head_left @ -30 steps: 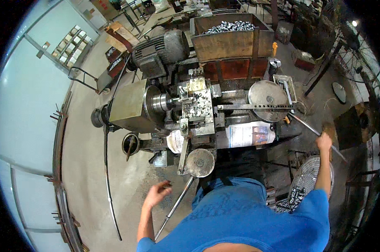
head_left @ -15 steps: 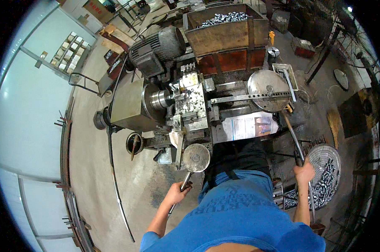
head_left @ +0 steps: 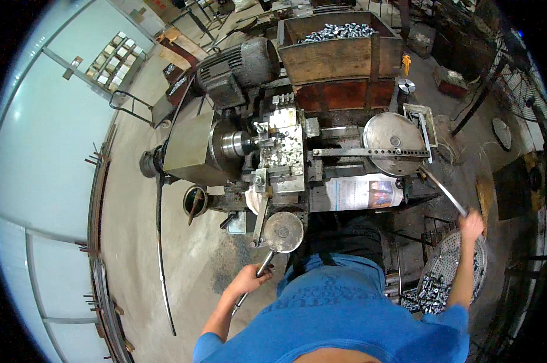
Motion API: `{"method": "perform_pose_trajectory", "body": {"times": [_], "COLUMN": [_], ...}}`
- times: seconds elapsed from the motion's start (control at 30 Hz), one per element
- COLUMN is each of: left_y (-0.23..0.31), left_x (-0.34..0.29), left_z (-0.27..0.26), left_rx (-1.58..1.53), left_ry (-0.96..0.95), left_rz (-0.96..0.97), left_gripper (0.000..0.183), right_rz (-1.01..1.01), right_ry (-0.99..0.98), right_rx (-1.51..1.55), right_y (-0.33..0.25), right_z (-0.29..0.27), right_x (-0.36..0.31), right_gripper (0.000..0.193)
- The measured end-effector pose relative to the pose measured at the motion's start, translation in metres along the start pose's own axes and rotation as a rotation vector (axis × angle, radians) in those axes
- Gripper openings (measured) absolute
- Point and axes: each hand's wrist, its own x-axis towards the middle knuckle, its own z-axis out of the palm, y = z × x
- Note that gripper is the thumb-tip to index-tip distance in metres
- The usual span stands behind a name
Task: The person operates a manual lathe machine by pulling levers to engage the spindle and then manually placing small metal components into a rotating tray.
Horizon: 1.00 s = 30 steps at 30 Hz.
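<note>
A small metal lathe (head_left: pixel 279 151) stands in front of me, its chuck (head_left: pixel 232 144) at the left facing the tool slide. My left hand (head_left: pixel 249 279) is wrapped round a steel lever (head_left: pixel 265 264) that runs from a small round disc (head_left: pixel 283 232). Farther right, my right hand (head_left: pixel 472 225) is closed on a long steel lever (head_left: pixel 445 190) joined near a large round disc (head_left: pixel 394 144). A flat bar with a row of holes (head_left: pixel 358 153) links that disc to the slide. Whether a workpiece sits in the chuck is too small to tell.
A perforated basket of small metal parts (head_left: pixel 433 284) is low at my right. Behind the lathe stand a wooden bin of metal pieces (head_left: pixel 331 57) and a dark motor (head_left: pixel 240 66). A printed sheet (head_left: pixel 364 193) lies on the bed; a pot (head_left: pixel 195 201) is on the floor.
The right-hand lever has swung outward and up to the right, my right hand with it. My left hand keeps its grip with little movement. The whole view has shifted slightly.
</note>
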Motion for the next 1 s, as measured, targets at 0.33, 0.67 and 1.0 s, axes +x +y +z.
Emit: {"method": "perform_pose_trajectory", "body": {"times": [0.33, 0.67, 1.0], "left_y": [-0.087, -0.186, -0.224], "left_x": [0.064, 0.167, 0.179], "left_z": [-0.068, -0.119, -0.096], "left_rx": [-0.372, 0.794, 0.593], "left_ry": [0.393, 0.719, 0.650], "left_rz": [0.042, -0.087, -0.150], "left_gripper": [0.036, 0.034, 0.040], "right_rz": [0.023, -0.248, -0.440], "right_ry": [0.297, 0.065, -0.035], "right_rx": [0.042, 0.841, 0.965], "right_y": [-0.087, -0.149, -0.182], "right_z": [-0.020, 0.021, -0.095], "right_x": [0.062, -0.132, -0.087], "right_gripper": [0.078, 0.045, 0.033]}}
